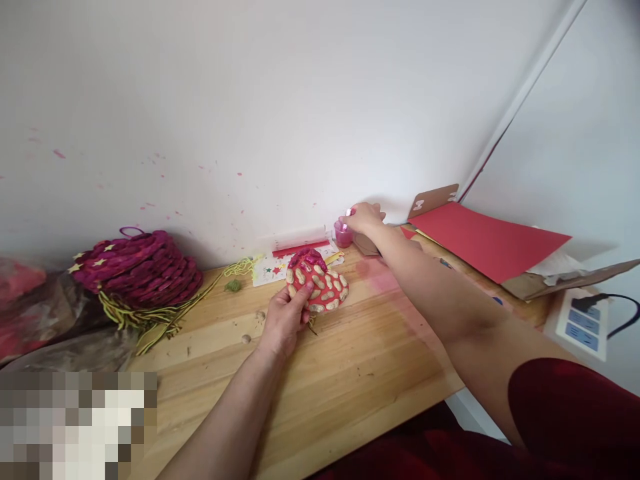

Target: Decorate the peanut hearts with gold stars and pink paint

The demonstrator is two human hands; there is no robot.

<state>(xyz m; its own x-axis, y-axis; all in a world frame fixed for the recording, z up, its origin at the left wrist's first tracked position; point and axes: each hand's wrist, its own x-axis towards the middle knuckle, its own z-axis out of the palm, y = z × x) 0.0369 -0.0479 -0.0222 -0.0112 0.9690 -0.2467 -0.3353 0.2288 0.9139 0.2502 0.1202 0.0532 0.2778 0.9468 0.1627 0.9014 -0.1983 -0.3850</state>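
Note:
My left hand (286, 318) is closed on the lower left edge of a red piece (325, 287) covered with pale peanut shapes, its thumb on the front. The top of this piece is coated in glossy magenta. Farther back, near the wall, my right hand (366, 217) is closed at a small cup of magenta paint (343, 233); a shiny pink item shows at its fingertips, too small to name. Behind the red piece lies a white sheet (267, 272) with coloured stars.
A stack of magenta braided pieces (145, 270) with yellow-green strings stands at the left on the wooden table (350, 380). Red card (490, 237) and cardboard lie at the right, near a power strip (583, 327). A green clump (233, 285) sits near the wall.

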